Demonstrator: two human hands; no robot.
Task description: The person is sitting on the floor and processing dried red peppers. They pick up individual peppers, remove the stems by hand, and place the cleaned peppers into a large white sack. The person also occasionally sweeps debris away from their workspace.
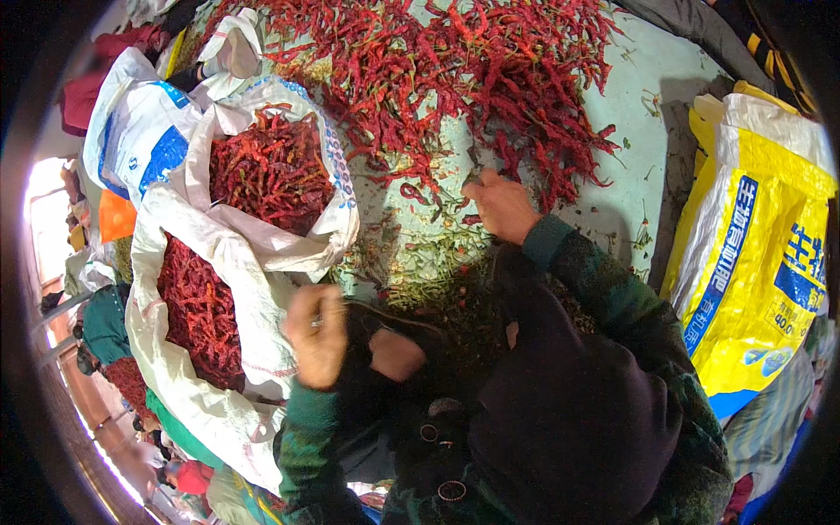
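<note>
My right hand (502, 207) is at the near edge of a heap of dried red chili peppers (525, 85), with its fingers curled inward. Whether it pinches anything is hidden by the hand itself. Blurred by motion, my left hand (318, 335) is raised beside a white woven sack (216, 433); its fingers are bent, and nothing can be made out in them. That sack holds red chilies (200, 315). Just beyond it, a second white sack (289, 252) also stands open with chilies (269, 170) inside. Green pepper stems (433, 262) are strewn between my hands.
The chilies lie on a pale work surface (636, 144). A yellow woven sack (741, 262) bearing writing stands at the right. At the far left, other people are around more chilies (134, 384). Part of another person in grey clothing (689, 33) shows at the top right.
</note>
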